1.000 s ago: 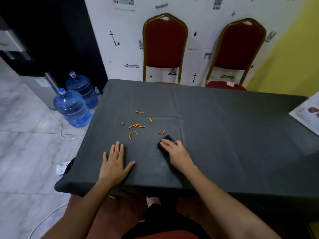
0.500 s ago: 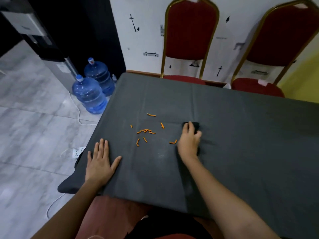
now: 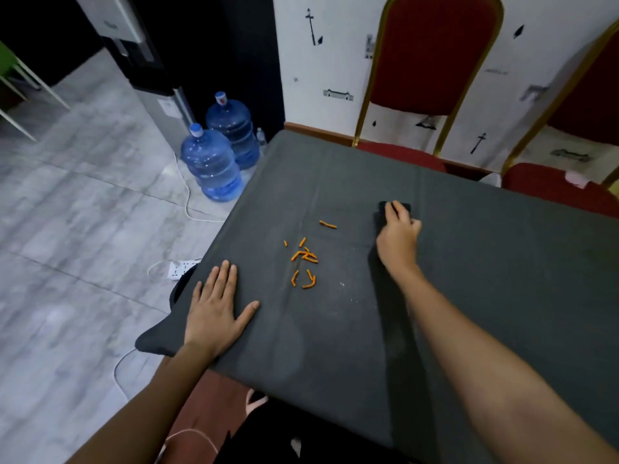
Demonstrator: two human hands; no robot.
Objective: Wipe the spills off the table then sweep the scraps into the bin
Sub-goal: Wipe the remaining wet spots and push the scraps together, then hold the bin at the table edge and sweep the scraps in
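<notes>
Several orange scraps [image 3: 304, 259] lie scattered on the dark grey tablecloth [image 3: 485, 269], left of centre. My right hand [image 3: 398, 237] presses a dark cloth [image 3: 382, 212] against the table, up and to the right of the scraps; the hand covers most of the cloth, and its fingers curl over it. My left hand [image 3: 217, 308] lies flat with spread fingers near the table's front left corner. A few pale specks [image 3: 343, 284] dot the cloth just right of the scraps. No bin shows in the head view.
Two blue water jugs [image 3: 214, 162] stand on the marble floor beside a dispenser [image 3: 140, 58], left of the table. A white power strip [image 3: 181, 267] and cable lie by the table's left edge. Two red chairs [image 3: 432, 61] stand behind the table.
My right hand slid the dark cloth away from me, past the scraps to their far right. One scrap now lies nearer the others. The camera leaned forward; my left hand stayed flat.
</notes>
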